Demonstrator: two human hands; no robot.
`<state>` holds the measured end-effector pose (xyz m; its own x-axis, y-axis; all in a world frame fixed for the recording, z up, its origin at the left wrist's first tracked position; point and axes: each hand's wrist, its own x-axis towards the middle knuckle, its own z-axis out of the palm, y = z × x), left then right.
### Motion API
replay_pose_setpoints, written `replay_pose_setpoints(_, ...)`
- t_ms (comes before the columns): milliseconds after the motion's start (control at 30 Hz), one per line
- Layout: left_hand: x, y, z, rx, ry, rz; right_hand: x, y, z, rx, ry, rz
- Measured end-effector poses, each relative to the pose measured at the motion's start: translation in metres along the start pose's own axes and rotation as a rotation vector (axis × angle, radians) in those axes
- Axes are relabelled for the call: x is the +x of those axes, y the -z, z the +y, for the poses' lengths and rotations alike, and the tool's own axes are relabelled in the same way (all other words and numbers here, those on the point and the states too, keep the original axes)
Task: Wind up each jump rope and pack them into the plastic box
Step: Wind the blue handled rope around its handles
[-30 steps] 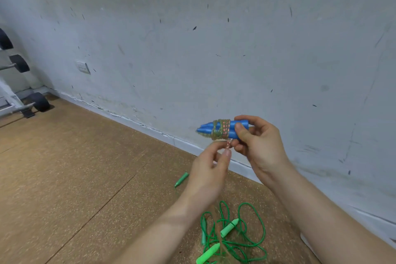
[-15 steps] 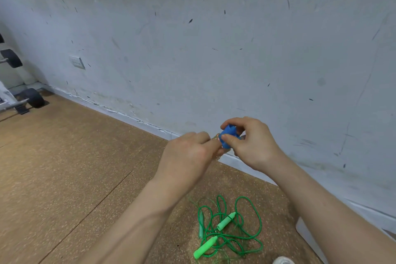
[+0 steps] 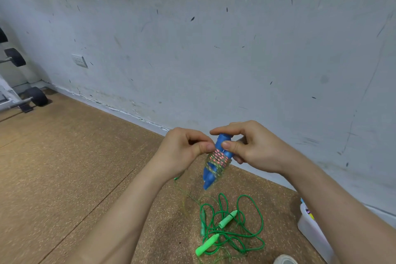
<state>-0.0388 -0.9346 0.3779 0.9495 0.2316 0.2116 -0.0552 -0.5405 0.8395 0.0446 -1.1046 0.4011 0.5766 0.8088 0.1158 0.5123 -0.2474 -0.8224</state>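
A jump rope with blue handles (image 3: 216,162) hangs tips-down in front of me, its red-and-yellow cord wound round both handles. My right hand (image 3: 255,148) pinches the handles' upper end between thumb and forefinger. My left hand (image 3: 186,150) is curled, its thumb and fingers pinching the cord at the top of the winding. On the floor below lies a green jump rope (image 3: 231,229) in a loose tangle with light green handles. The plastic box (image 3: 315,233) shows partly at the lower right, behind my right forearm.
A grey wall (image 3: 214,49) runs close ahead above the cork floor (image 3: 64,167). A weight rack with dark plates (image 3: 19,92) stands at the far left. A white shoe tip (image 3: 285,260) shows at the bottom edge.
The blue handles have swung from lying sideways to pointing down. My left hand rose from below the bundle to its top. The view has tilted down, showing the box.
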Motion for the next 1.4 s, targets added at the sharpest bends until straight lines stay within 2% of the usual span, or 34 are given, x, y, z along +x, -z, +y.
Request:
replay_pose_setpoints(133,0.002,0.004,-0.001,-0.285,0.078,-0.059,-0.003,0.001,-0.005,0.191,-0.059,-0.003)
replay_pose_setpoints(300,-0.001,-0.005,-0.004,-0.787,0.239,-0.092,-0.003,0.001,-0.006,0.484,-0.002,-0.012)
replay_pose_setpoints(400,-0.002,-0.028,0.002,-1.156,0.448,-0.007,-0.001,-0.005,-0.005,0.777,-0.023,0.048)
replay_pose_setpoints(433,-0.002,-0.036,0.004,-1.182,0.482,0.054,0.001,-0.007,-0.004,0.877,-0.042,0.095)
replay_pose_setpoints(500,-0.001,-0.051,0.004,-1.083,0.407,0.120,0.006,-0.013,-0.002,1.005,-0.065,0.213)
replay_pose_setpoints(600,-0.005,-0.057,0.003,-0.719,0.297,0.168,0.012,-0.019,0.002,0.928,-0.089,0.430)
replay_pose_setpoints(633,-0.008,-0.057,0.004,-0.488,0.224,0.154,0.014,-0.020,0.005,0.848,-0.099,0.513)
replay_pose_setpoints(700,-0.014,-0.056,0.008,0.172,0.028,0.065,0.017,-0.019,0.013,0.602,-0.139,0.637)
replay_pose_setpoints(767,-0.017,-0.049,0.010,0.726,-0.153,0.051,0.019,-0.018,0.019,0.347,-0.167,0.650)
replay_pose_setpoints(833,-0.016,-0.036,0.016,1.012,-0.266,0.110,0.020,-0.019,0.020,0.180,-0.157,0.603)
replay_pose_setpoints(867,-0.016,-0.029,0.018,1.070,-0.283,0.119,0.021,-0.020,0.019,0.125,-0.142,0.580)
replay_pose_setpoints(1000,-0.009,-0.016,0.004,0.961,-0.498,0.191,0.021,-0.020,0.017,0.004,-0.113,0.491)
replay_pose_setpoints(1100,-0.005,-0.005,0.002,0.830,-0.540,0.145,0.019,-0.020,0.015,-0.066,-0.099,0.414)
replay_pose_setpoints(1267,0.000,0.009,-0.004,0.655,-0.427,0.183,0.017,-0.019,0.011,-0.127,-0.031,0.295)
replay_pose_setpoints(1400,0.000,0.009,-0.007,0.408,-0.273,0.165,0.016,-0.022,0.011,-0.106,0.042,0.190)
